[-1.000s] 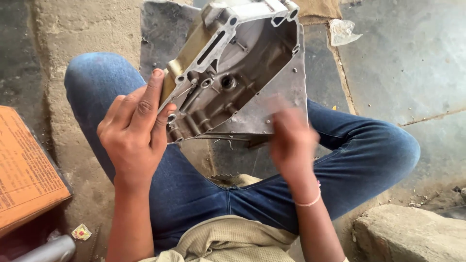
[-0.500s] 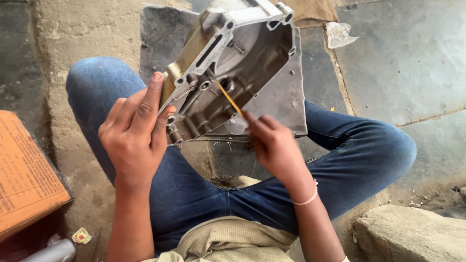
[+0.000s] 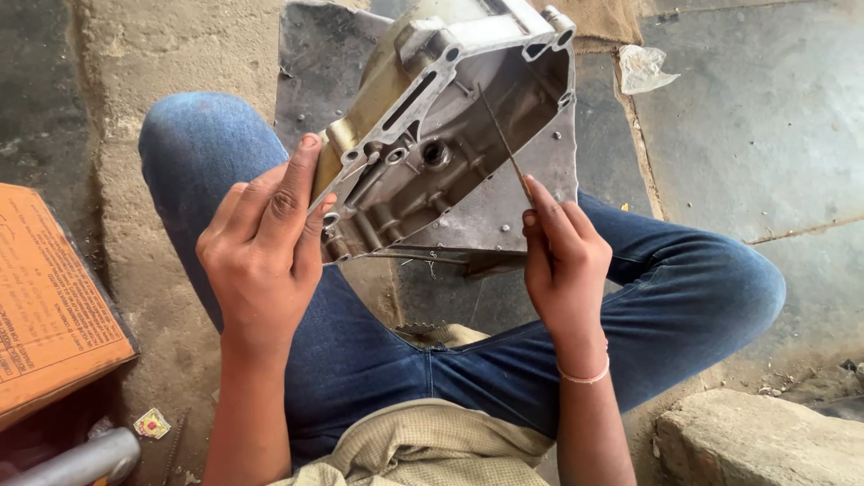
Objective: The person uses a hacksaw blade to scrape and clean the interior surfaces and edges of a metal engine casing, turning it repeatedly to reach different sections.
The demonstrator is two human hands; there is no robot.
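Observation:
A grey cast-metal engine cover (image 3: 468, 144) stands tilted on edge above my crossed legs in blue jeans (image 3: 378, 360), its hollow inside facing me. My left hand (image 3: 265, 247) grips its left rim, thumb up along the edge. My right hand (image 3: 562, 261) pinches a thin stick-like tool (image 3: 504, 144) whose tip reaches up into the cover's hollow near the right wall. A pale bangle circles my right wrist.
A flat metal sheet (image 3: 315, 63) lies under the cover on the stone floor. An orange cardboard box (image 3: 49, 306) sits at the left, a grey tube (image 3: 85, 459) at bottom left, a rough stone block (image 3: 756, 441) at bottom right, crumpled plastic (image 3: 643, 67) top right.
My right hand has shifted right and down from the cover's middle to its right edge, and the thin tool now points up into the right side of the hollow. The left hand holds still.

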